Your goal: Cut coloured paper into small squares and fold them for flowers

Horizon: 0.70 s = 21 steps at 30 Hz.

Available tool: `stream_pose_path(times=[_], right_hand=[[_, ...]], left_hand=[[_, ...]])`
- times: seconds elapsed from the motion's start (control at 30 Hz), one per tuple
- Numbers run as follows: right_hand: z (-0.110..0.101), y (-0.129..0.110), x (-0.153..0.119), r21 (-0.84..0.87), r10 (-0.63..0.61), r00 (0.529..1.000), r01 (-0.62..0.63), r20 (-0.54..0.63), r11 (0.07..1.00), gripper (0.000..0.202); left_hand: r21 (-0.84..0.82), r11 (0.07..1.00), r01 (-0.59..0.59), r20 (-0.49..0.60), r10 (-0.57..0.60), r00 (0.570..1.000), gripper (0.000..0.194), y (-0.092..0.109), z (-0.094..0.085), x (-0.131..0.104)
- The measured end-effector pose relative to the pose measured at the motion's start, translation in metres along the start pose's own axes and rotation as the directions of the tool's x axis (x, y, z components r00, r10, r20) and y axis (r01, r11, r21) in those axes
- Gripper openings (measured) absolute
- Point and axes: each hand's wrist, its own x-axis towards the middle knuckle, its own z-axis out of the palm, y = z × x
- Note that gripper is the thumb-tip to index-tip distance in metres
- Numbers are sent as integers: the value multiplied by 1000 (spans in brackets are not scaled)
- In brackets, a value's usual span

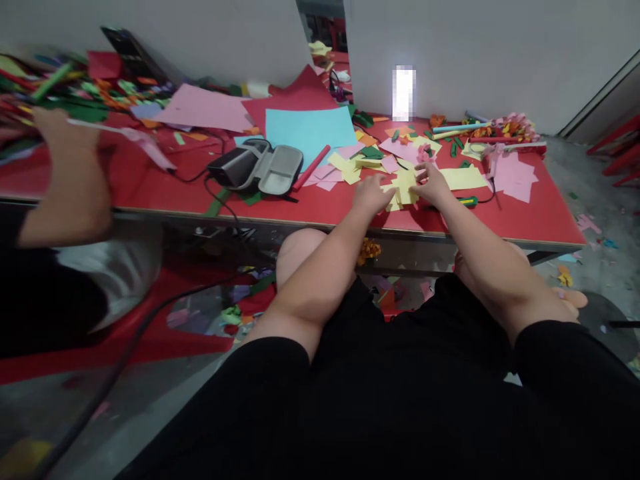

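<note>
Several small yellow paper pieces [406, 179] lie near the front of the red table, between my two hands. My left hand [371, 195] rests at their left side, its fingers stretched and apart, with the tips at the paper. From the right, my right hand [433, 187] reaches the same pieces; its thumb and fingers are spread, and no grip on the paper shows. Just beyond it sits a pink paper flower [425, 153]. A green and yellow cutter knife [468, 201] lies right of my right hand, near a yellow paper strip [465, 178].
An open black case [281, 170] and a red paper roll [313, 167] are on the left. Behind them lies a blue sheet [310, 137]. A pink glue gun [495, 160] stands right. At far left, another person's hand [65, 130] is near a second glue gun [150, 148].
</note>
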Motion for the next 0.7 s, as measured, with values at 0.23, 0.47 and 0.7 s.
stream_pose_path(times=[0.23, 0.47, 0.7], right_hand=[[32, 27, 38, -240, -68, 998, 63, -14, 969, 76], [59, 24, 52, -167, 36, 999, -37, -9, 985, 108], [56, 5, 56, -220, 141, 990, -135, 15, 966, 122]], left_hand=[[-425, 857, 290, 113, -268, 957, 43, -10, -14, 0], [-646, 632, 428, 197, -404, 893, 44, -6, 0, 14], [-753, 568, 331, 164, -325, 931, 30, -7, 18, 5]])
